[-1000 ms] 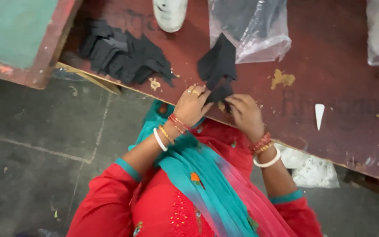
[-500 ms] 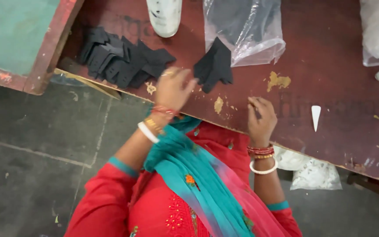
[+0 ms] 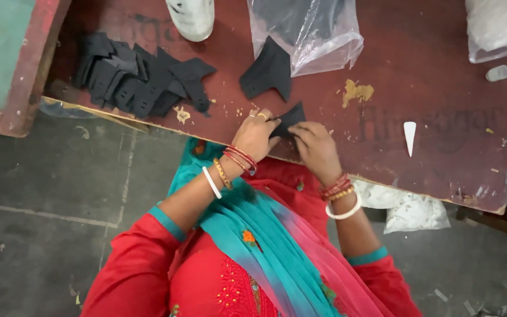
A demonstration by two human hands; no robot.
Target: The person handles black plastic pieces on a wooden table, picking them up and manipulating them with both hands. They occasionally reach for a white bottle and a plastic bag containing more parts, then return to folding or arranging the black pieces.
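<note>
Two hands meet at the near edge of a dark red worktable [image 3: 441, 88], seen from the head camera looking straight down. The left hand [image 3: 254, 136] and the right hand [image 3: 315, 149] both pinch one small black cut piece [image 3: 289, 120], fingers closed on it from either side, the piece lying flat on the table just in front of the person's body. Just beyond it lies another black piece [image 3: 268, 73], partly touching a clear plastic bag [image 3: 312, 32] that holds dark material. To the left, well apart from the hands, a heap of black pieces [image 3: 139, 79] is spread along the table edge. A white bottle [image 3: 192, 16] stands at the far side, between the heap and the bag. To the right lie a small white pointed sliver [image 3: 409, 136] and a patch of yellowish residue [image 3: 356, 93]. Both wrists wear bangles, and a teal scarf [image 3: 265, 246] drapes over a red garment.
</note>
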